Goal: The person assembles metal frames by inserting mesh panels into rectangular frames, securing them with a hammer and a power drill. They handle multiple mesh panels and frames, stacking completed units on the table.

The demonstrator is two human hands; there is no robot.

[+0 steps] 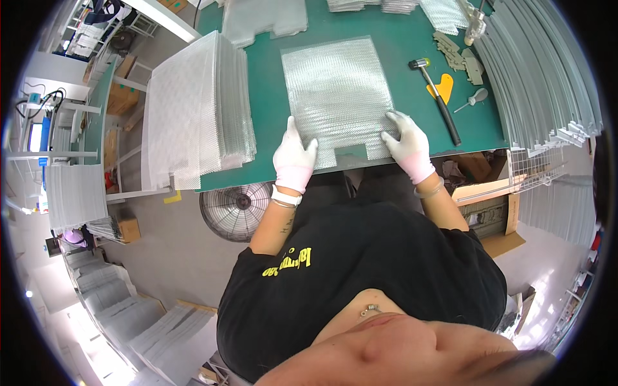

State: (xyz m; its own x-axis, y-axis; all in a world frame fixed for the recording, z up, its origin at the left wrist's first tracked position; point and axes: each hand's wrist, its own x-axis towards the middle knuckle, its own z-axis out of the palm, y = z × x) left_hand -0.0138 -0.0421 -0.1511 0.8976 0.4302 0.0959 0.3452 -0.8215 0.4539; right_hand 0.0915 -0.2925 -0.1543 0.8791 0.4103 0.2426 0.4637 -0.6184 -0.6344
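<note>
A small stack of silvery mesh sheets (338, 83) with a notch in its near edge lies on the green tabletop (270, 71) in front of me. My left hand (296, 154), in a white and pink glove, holds the stack's near left edge, its thumb over the mesh. At the near right edge, my right hand (409, 145), gloved alike, grips the same stack with its thumb toward the middle. The undersides of both hands are hidden. Left of them stands a thick pile of similar mesh sheets (193, 106), overhanging the table's edge.
To the right lie a hammer (438, 96), a yellow scraper (443, 87), a screwdriver (475, 98) and grey-green plastic pieces (460, 56). Long grey panels (541, 71) fill the far right. A floor fan (241, 202) stands below the table's left part. More sheets (264, 19) lie behind.
</note>
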